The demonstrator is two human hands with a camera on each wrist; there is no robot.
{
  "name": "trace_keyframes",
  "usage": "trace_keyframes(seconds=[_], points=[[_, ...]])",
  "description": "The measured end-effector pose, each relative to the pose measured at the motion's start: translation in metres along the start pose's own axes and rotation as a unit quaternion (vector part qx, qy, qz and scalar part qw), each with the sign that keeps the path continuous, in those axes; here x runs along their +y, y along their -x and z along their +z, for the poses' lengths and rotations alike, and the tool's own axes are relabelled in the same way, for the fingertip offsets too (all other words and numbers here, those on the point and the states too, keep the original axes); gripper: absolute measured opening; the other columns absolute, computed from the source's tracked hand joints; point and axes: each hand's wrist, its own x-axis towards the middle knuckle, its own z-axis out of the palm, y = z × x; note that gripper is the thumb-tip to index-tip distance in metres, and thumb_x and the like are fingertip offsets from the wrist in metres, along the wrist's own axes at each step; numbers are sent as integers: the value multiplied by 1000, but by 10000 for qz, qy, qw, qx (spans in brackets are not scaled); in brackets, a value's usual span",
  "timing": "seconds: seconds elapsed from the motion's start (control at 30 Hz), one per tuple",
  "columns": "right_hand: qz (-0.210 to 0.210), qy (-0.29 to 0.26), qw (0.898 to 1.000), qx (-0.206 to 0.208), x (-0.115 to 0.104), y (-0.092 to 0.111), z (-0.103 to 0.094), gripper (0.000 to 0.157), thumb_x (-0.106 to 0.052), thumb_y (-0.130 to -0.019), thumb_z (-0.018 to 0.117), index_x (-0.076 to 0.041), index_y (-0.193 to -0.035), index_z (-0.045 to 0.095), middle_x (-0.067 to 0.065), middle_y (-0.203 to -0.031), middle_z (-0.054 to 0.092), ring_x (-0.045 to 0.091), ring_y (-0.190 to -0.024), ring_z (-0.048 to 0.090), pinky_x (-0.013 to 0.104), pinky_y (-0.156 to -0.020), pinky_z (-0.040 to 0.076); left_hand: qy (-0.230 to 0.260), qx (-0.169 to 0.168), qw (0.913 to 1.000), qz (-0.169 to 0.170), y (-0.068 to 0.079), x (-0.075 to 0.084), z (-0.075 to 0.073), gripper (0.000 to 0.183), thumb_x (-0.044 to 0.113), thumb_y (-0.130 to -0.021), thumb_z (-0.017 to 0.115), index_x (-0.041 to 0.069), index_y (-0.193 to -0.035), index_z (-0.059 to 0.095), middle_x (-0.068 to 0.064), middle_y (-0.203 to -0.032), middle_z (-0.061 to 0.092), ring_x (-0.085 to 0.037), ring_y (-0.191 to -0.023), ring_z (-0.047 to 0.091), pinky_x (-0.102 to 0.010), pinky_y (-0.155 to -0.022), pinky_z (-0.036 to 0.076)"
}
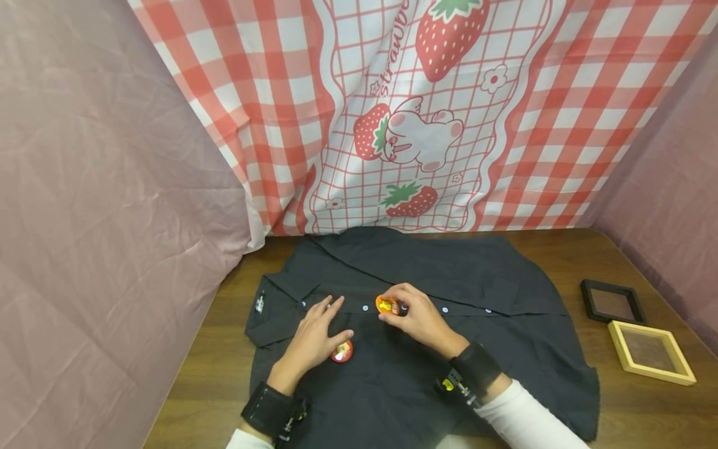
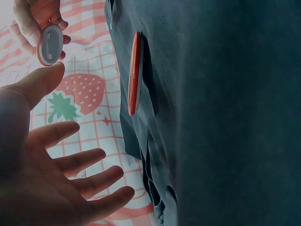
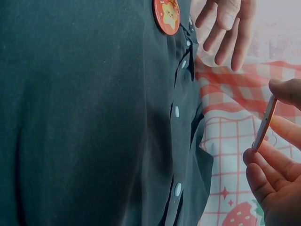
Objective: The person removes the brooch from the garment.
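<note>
A dark button-up shirt (image 1: 392, 374) lies spread on the wooden table, its collar to the left and a row of white buttons across it. My right hand (image 1: 417, 315) pinches an orange pin badge (image 1: 386, 305) by its edge above the button row. The badge's white back with its pin (image 2: 51, 44) faces the left wrist camera. My left hand (image 1: 315, 333) has its fingers spread and holds nothing, over the shirt near the collar. Beside its thumb a red pin badge (image 1: 341, 351) with a yellow star figure (image 3: 170, 14) rests on the shirt front.
At the table's right side lie a black frame (image 1: 611, 301) and a light wooden frame (image 1: 650, 352). A red-and-white checked strawberry cloth (image 1: 415, 137) hangs behind the table. Pink cloth (image 1: 123, 206) hangs on the left side, and more on the right.
</note>
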Motion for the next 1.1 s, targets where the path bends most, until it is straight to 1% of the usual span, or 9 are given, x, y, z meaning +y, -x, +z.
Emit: trace_keyframes(seconds=[0.1, 0.23, 0.33, 0.47, 0.6, 0.77, 1.0, 1.1], points=[[10, -23, 10000, -24, 0, 1, -1, 30, -18, -76, 84, -13, -103, 73, 2, -104, 66, 17, -92, 62, 34, -78, 55, 18, -11, 10000, -21, 0, 0, -1, 69, 37, -85, 74, 14, -144, 48, -21, -149, 43, -43, -137, 39, -65, -107, 34], [114, -90, 9999, -78, -1, 2, -3, 31, -18, -75, 84, -14, -104, 73, 0, -104, 66, 16, -92, 62, 35, -81, 55, 25, -22, 10000, -72, 2, -1, 0, 72, 37, -84, 75, 12, -145, 46, -21, -150, 42, -43, -138, 39, -65, -107, 34], [168, -125, 9997, -78, 0, 3, -5, 30, -18, -75, 84, -15, -103, 73, -1, -104, 66, 15, -92, 61, 33, -81, 55, 21, -38, 10000, -78, 3, -2, -1, 73, 37, -83, 75, 12, -145, 45, -22, -150, 42, -44, -138, 39, -66, -107, 34], [107, -122, 9999, -33, 3, 3, -6, 30, -18, -75, 84, -16, -103, 73, -1, -104, 66, 17, -91, 62, 29, -78, 53, 44, -113, 9999, -86, 3, -3, -1, 71, 38, -83, 75, 13, -144, 47, -22, -151, 40, -46, -139, 36, -67, -107, 33], [8, -131, 9999, -17, 5, 3, -7, 30, -18, -75, 84, -15, -103, 73, 0, -103, 66, 19, -91, 62, 27, -77, 53, 73, -153, 9998, -92, 2, -4, -1, 73, 39, -83, 75, 13, -145, 45, -22, -152, 39, -46, -140, 35, -67, -107, 32], [22, -139, 9999, -7, 4, 2, -10, 30, -19, -75, 84, -14, -103, 73, 0, -103, 66, 18, -88, 61, 31, -74, 53, 101, -136, 9998, -109, 2, -4, -1, 76, 38, -83, 76, 11, -146, 43, -22, -152, 39, -46, -140, 35, -66, -109, 31], [180, -120, 9998, -27, 2, 2, -16, 29, -20, -76, 84, -15, -103, 73, 0, -104, 66, 14, -86, 59, 41, -74, 54, 123, -175, 9997, -86, 3, -5, 0, 72, 36, -84, 75, 9, -144, 46, -23, -151, 40, -46, -139, 36, -66, -108, 31], [163, -83, 9998, -11, 3, 3, -17, 29, -20, -76, 83, -15, -102, 73, 0, -105, 66, 14, -86, 59, 41, -74, 54, 136, -172, 9997, -54, 3, -6, -1, 71, 35, -84, 75, 8, -143, 46, -23, -150, 40, -46, -139, 36, -67, -107, 32]])
